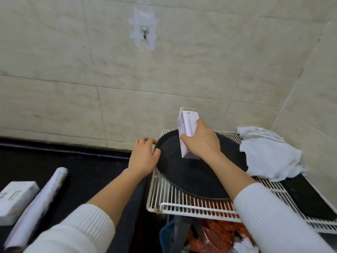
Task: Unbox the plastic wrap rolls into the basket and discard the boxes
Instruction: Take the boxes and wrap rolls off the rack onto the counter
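Pale marbled tiles back a matte black counter (73, 167). A white wire rack (182, 201) carries a round, dull black tray (191, 181) and a crumpled white cloth (269, 152). A paper-wrapped plastic wrap roll (36, 207) lies on the counter beside a closed white box (14, 199). The right hand (202, 141), arm stretched forward in a ribbed white sleeve, has its grip closed around a slim lilac carton (187, 132) held upright above the tray. The left hand (144, 157) curls its fingers on the tray's rim, its grip partly closed there.
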The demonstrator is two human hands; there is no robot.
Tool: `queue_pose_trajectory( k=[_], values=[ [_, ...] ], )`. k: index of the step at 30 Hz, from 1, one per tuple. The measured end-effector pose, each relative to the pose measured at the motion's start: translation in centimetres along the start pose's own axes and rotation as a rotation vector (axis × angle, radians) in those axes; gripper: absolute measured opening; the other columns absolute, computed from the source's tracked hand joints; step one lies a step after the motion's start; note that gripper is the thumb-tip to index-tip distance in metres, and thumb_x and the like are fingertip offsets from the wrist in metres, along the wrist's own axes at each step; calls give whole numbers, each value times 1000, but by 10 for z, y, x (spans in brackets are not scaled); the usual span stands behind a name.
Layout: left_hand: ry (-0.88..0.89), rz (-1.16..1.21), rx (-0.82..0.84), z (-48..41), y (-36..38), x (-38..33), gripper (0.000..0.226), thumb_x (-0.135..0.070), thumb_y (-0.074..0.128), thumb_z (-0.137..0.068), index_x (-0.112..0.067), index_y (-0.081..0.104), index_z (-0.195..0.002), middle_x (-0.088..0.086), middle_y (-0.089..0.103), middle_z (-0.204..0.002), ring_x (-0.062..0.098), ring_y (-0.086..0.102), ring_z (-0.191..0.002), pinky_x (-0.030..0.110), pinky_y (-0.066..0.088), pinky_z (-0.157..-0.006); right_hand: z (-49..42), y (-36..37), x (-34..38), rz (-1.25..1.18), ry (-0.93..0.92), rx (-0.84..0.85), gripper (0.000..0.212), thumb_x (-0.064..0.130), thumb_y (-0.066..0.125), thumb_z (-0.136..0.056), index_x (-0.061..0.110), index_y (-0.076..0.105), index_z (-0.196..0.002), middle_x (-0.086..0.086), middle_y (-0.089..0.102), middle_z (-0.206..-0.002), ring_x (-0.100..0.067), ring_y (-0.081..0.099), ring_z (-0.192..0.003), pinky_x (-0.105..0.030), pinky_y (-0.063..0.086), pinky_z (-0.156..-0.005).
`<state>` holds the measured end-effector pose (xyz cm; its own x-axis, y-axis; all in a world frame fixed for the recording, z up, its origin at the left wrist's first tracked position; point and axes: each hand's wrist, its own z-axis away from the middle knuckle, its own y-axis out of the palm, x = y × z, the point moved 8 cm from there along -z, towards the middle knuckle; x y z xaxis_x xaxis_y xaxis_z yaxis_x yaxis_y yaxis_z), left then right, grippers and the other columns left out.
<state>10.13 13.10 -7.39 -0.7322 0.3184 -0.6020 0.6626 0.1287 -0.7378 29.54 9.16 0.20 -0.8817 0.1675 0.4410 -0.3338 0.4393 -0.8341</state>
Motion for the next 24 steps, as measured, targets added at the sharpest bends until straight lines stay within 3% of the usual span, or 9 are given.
queue_pose_trajectory(
  k=[5, 11, 17, 24],
  values=[
    [-147, -74, -116, 11, -65, 88, 35, -23, 50, -92, -11, 57, -124, 14, 53, -130, 31, 36, -126, 41, 37, -101, 12, 51, 104, -114, -124, 91, 59, 48, 58, -79, 12, 41, -123, -16, 59, -114, -37, 57, -98, -35, 36, -65],
    [-286, -117, -163, 44, -125, 211, 35, -22, 52, -92, -9, 58, -123, 15, 53, -130, 34, 37, -125, 41, 35, -103, 60, 163, 197, -127, -160, 243, 59, 47, 59, -77, 13, 41, -121, -16, 59, -112, -37, 56, -99, -35, 36, -64],
    [-355, -93, -109, 102, -162, 348, 35, -21, 50, -93, -10, 54, -126, 12, 50, -134, 28, 35, -127, 41, 35, -106, 137, 292, 229, -40, -28, 360, 66, 48, 61, -80, 15, 38, -132, -13, 56, -119, -31, 55, -106, -32, 39, -67],
    [-568, -139, -123, 188, -190, 483, 51, -14, 50, -92, -4, 36, -141, 23, 27, -150, 39, 25, -136, 50, 36, -107, 207, 380, 230, 110, 137, 421, 56, 44, 59, -80, 12, 40, -122, -13, 56, -115, -30, 52, -106, -36, 42, -69]
  ],
)
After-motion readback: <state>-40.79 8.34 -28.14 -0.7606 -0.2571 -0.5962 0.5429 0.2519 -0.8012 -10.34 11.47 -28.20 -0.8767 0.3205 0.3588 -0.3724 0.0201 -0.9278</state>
